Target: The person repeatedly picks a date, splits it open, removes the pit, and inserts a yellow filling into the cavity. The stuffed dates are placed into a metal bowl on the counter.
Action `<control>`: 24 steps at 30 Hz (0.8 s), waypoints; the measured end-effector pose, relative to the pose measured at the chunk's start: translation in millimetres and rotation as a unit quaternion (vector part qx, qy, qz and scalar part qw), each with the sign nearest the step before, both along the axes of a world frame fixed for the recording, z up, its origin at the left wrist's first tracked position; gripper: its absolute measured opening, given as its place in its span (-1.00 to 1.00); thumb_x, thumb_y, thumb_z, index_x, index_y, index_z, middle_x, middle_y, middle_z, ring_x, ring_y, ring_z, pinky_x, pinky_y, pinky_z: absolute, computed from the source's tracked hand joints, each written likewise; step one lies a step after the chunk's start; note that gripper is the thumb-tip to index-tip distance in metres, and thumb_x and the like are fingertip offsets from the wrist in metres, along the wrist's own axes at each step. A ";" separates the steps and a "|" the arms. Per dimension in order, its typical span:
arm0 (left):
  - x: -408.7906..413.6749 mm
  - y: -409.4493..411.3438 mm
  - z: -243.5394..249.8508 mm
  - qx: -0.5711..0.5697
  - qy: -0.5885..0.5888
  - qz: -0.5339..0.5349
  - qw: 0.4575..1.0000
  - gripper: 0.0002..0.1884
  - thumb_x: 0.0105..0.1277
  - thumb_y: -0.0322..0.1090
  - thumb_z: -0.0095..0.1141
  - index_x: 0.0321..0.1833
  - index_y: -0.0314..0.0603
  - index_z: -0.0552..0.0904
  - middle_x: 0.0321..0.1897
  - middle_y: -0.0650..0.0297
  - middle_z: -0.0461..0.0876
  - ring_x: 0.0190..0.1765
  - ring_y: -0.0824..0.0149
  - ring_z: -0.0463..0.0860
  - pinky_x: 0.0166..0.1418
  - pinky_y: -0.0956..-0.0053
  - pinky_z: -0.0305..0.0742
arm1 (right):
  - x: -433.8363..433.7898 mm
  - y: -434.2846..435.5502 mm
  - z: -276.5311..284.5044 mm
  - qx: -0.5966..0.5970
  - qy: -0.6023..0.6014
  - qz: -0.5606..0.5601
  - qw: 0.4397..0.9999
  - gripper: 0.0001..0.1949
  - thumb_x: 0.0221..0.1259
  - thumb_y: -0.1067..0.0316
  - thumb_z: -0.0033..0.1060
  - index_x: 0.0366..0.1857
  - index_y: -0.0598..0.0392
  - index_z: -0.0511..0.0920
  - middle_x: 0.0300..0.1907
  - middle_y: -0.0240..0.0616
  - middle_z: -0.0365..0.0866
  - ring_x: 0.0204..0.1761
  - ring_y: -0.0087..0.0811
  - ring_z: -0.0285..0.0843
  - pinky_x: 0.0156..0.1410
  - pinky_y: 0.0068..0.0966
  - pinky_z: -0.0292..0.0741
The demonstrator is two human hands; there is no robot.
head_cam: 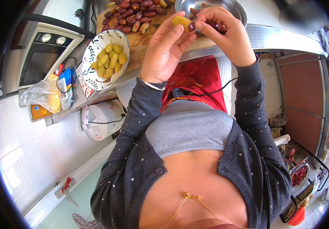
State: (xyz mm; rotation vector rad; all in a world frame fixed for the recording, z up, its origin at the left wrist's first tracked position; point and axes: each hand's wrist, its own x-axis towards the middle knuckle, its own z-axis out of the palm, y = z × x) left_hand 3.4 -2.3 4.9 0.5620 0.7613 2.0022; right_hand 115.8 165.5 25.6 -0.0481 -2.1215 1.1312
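Observation:
Between the fingers of my left hand (pixel 167 47) is a date (pixel 181 22), its yellow flesh bare over most of its length. A strip of dark red skin (pixel 191 27) clings to its right end, where the thumb and forefinger of my right hand (pixel 224 31) pinch it. Behind my right hand stands a steel bowl (pixel 240 13) with dark red peels (pixel 217 25) in it, partly hidden by that hand. Unpeeled dates (pixel 135 14) lie piled on a wooden board (pixel 141 43). Left of my left hand, a leaf-patterned bowl (pixel 88 61) holds several peeled yellow dates (pixel 108 61).
A toaster oven (pixel 44 48) stands at the left. Near it lie a blue packet (pixel 65 87) and a clear plastic bag (pixel 35 93). A white appliance (pixel 104 120) with a cord sits below the counter edge. At the lower right, a rack (pixel 310 189) holds a dish of red pieces (pixel 299 176).

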 end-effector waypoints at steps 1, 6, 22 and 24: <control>0.2 -0.2 0.4 -0.001 0.002 0.002 1.000 -0.55 0.59 -0.36 0.17 0.49 -0.19 0.49 0.19 0.28 0.65 0.24 0.34 0.67 0.39 0.38 0.63 | 0.4 -0.5 0.3 -0.019 -0.009 0.005 1.000 -0.81 0.34 0.27 0.49 -0.18 0.17 0.74 -0.17 -0.26 0.71 -0.19 -0.44 0.71 -0.02 -0.49 0.61; 1.7 0.1 1.5 -0.009 0.007 0.014 1.000 -0.58 0.59 -0.37 0.18 0.46 -0.18 0.51 0.19 0.28 0.66 0.21 0.34 0.68 0.38 0.36 0.63 | 2.2 0.3 -2.5 -0.029 -0.038 0.015 0.999 -0.84 0.41 0.36 0.41 -0.12 0.21 0.68 0.00 -0.27 0.67 -0.02 -0.50 0.66 0.12 -0.55 0.59; -6.7 2.0 -7.5 0.021 -0.096 0.019 0.995 -0.64 0.61 -0.26 0.17 0.38 -0.18 0.57 0.13 0.27 0.71 0.17 0.38 0.69 0.38 0.38 0.63 | 7.7 -12.1 10.3 0.076 -0.010 -0.049 0.996 -0.90 0.35 0.44 0.39 -0.18 0.21 0.66 0.03 -0.30 0.70 -0.05 -0.49 0.68 0.09 -0.57 0.62; -7.4 1.6 -7.9 0.033 -0.112 0.006 0.993 -0.64 0.62 -0.25 0.17 0.37 -0.20 0.57 0.13 0.26 0.71 0.18 0.37 0.69 0.39 0.38 0.63 | 9.2 -13.3 14.6 0.044 -0.026 -0.048 0.998 -0.90 0.35 0.44 0.39 -0.19 0.21 0.65 0.03 -0.30 0.71 -0.04 -0.48 0.68 0.09 -0.56 0.62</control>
